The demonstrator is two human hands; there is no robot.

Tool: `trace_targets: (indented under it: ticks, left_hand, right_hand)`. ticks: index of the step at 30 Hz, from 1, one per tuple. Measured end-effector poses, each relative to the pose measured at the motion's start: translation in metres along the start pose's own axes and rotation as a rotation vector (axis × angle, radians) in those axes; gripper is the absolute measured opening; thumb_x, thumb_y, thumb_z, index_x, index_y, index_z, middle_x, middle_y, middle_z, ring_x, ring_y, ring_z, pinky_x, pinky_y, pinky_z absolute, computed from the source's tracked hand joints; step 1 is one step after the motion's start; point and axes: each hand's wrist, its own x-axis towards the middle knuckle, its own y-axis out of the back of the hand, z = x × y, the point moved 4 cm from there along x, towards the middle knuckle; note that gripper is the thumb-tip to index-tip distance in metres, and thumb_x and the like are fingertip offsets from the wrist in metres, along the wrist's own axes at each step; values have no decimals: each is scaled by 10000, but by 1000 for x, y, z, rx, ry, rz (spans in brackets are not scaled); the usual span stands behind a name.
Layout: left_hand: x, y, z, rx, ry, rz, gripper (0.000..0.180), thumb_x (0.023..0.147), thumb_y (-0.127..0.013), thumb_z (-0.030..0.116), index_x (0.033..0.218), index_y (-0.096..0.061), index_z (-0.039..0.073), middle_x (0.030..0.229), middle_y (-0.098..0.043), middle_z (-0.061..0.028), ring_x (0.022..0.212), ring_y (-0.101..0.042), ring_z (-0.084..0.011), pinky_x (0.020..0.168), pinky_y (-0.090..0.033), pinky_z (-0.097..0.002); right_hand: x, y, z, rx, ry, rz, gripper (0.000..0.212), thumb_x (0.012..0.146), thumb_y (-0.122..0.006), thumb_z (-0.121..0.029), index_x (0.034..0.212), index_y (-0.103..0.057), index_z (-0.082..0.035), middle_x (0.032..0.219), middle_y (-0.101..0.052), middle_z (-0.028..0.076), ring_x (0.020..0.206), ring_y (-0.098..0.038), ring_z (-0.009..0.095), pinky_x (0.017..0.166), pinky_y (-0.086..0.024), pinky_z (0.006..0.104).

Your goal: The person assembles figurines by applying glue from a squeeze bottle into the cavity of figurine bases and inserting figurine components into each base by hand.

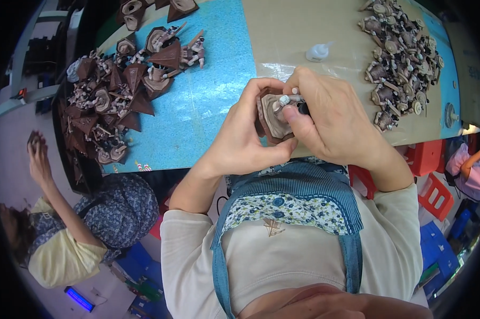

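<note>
My left hand [239, 132] is wrapped round a brown angular base [273, 126] with a tan, rippled top, held above the table's near edge. A small figure with a white rounded head [284, 100] rests against that top. Thumb and fingers of my right hand [336, 114] pinch the figure from the right and press it to the base. Dark and pale parts of it show beside my thumb; the rest is hidden under my fingers.
On the blue mat at left lies a heap of brown bases with figures [136, 80]. A small white squeeze bottle [318, 52] lies beyond my hands. Many tan and brown figure parts [397, 64] cover the right side. A co-worker's hand [38, 154] is raised at far left. Red stools [426, 157] stand behind.
</note>
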Motion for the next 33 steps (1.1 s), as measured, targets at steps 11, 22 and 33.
trace_targets:
  ticks: [11,22,33]
  left_hand:
    - [1,-22,-15,-11,-210,151,676,678,-799,98,1209,-390,9,1094,-538,-123,986,-560,-166,858,-480,-307]
    - [-4,11,-18,-382,85,-204,765,692,-795,104,1343,-406,-3,1126,-552,-76,1040,-551,-155,880,-475,-309]
    - [-57,179,66,1561,-206,995,489,820,-639,82,1281,-506,-14,1168,-575,-232,1085,-559,-365,959,-429,-420]
  right_hand:
    - [-23,-6,4,-27,-78,245,195,751,-641,-82,869,-500,-16,702,-550,131,595,-569,352,561,-464,425]
    - [3,8,3,35,316,-122,309,848,-629,-111,1138,-594,-12,947,-548,123,851,-516,300,796,-413,375]
    - [-47,15,74,-58,-222,471,729,663,-675,3,1342,-411,-6,1284,-457,169,1077,-495,274,888,-425,382]
